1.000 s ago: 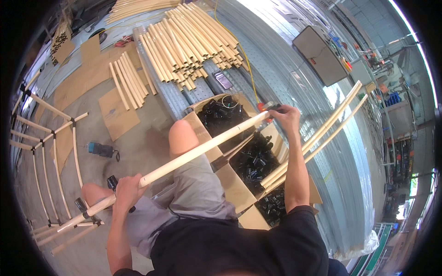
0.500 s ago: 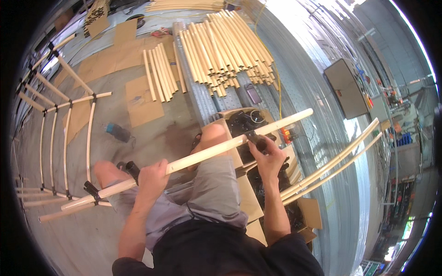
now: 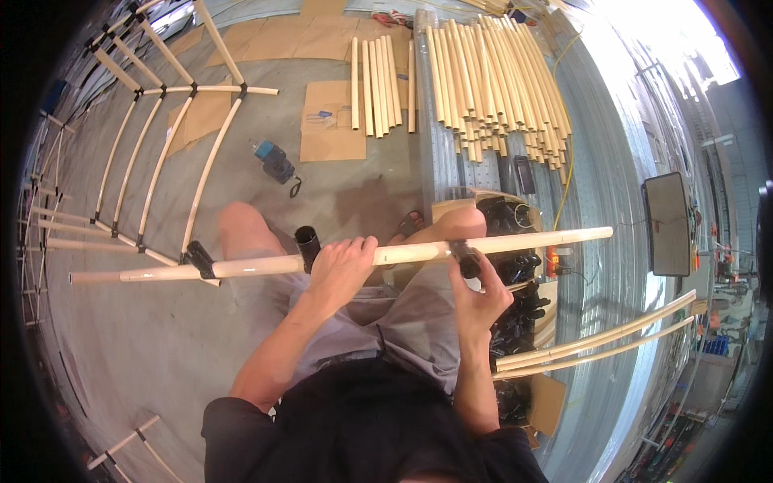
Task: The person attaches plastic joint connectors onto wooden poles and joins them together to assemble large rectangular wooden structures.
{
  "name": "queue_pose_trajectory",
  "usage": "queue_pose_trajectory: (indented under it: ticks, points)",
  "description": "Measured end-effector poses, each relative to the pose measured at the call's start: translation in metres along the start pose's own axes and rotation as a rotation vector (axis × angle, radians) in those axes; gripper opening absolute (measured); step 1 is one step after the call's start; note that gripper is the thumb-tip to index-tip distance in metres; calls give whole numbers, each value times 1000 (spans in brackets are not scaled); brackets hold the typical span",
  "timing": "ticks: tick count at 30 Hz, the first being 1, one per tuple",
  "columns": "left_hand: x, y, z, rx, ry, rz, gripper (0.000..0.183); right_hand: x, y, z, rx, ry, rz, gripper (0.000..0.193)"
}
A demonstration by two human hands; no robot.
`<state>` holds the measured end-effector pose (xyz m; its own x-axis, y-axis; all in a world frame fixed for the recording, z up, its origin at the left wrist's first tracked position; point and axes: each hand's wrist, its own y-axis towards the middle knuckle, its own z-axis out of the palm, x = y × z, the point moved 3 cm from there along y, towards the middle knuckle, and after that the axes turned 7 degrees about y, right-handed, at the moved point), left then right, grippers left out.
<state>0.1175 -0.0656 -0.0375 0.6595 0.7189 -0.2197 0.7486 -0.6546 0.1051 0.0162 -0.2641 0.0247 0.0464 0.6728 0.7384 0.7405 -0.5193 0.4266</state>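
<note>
Grey floor shows behind the pole running left-right.

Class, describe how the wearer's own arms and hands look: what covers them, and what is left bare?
The left hand and right hand are both ungloved. The left forearm and right forearm are bare too, below the short, plain black sleeves of a dark top. No watch or ring can be made out.

The head-worn fisheye camera looks steeply down from above and behind the grip of left hand and right hand, close in, with concrete floor visible left of it
</note>
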Motion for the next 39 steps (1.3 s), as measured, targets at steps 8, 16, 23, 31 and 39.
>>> queue_pose_trajectory:
  ticks: [8,16,23,31,39]
  points:
    - [-3,5,-10,159,-109,28,48,15,-9,34,150,-35,32,25]
    - [14,15,3,236,-166,63,44,48,18,77,403,38,64,35]
    - [20,26,-31,355,-476,-104,54,54,56,87,731,152,264,43]
    - [15,6,-14,71,-110,-51,52,-20,-17,71,449,905,740,34]
    - [23,-12,-13,-120,-53,80,48,-21,-85,95,221,1275,1046,32]
